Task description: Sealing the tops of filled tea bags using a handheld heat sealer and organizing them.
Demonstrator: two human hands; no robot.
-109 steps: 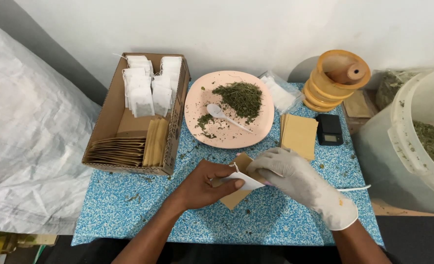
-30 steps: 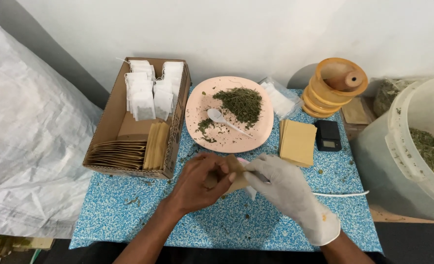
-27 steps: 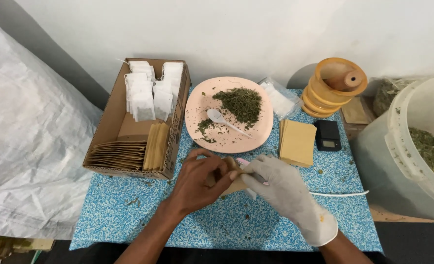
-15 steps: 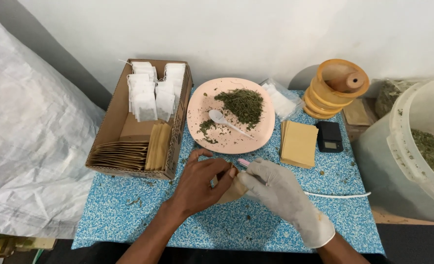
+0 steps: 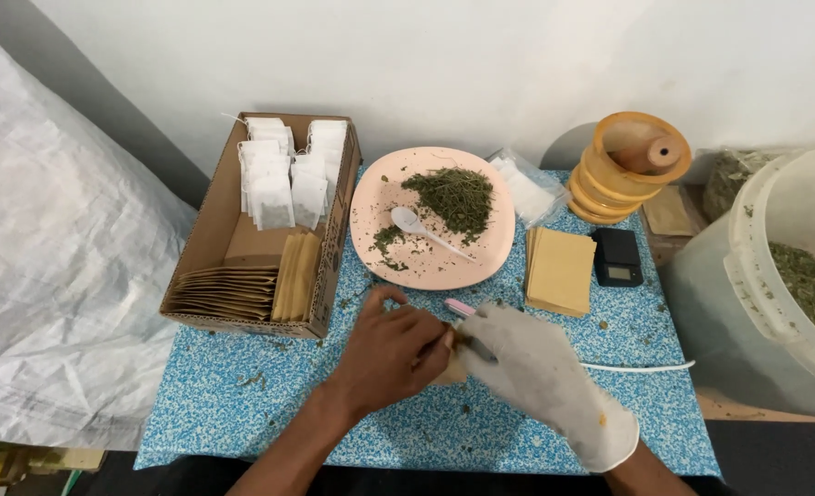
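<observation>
On the speckled blue bench (image 5: 242,413), an open cardboard box (image 5: 207,241) lies left of the round pink plate (image 5: 371,197); a small black scale (image 5: 617,257) lies right.

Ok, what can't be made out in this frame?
Head view only:
- Brown packet between the hands: mostly covered by left hand and gloved right hand; the right one is motion-blurred.
- White bucket: cut off by the right edge.
- Black scale: display too small to read.
- Forearms: cut off by the bottom edge.

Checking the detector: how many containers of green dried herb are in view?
2: the round pink plate mid-table, with a herb pile, and the big white plastic bucket at right, partly cropped. More may sit outside the frame.
</observation>
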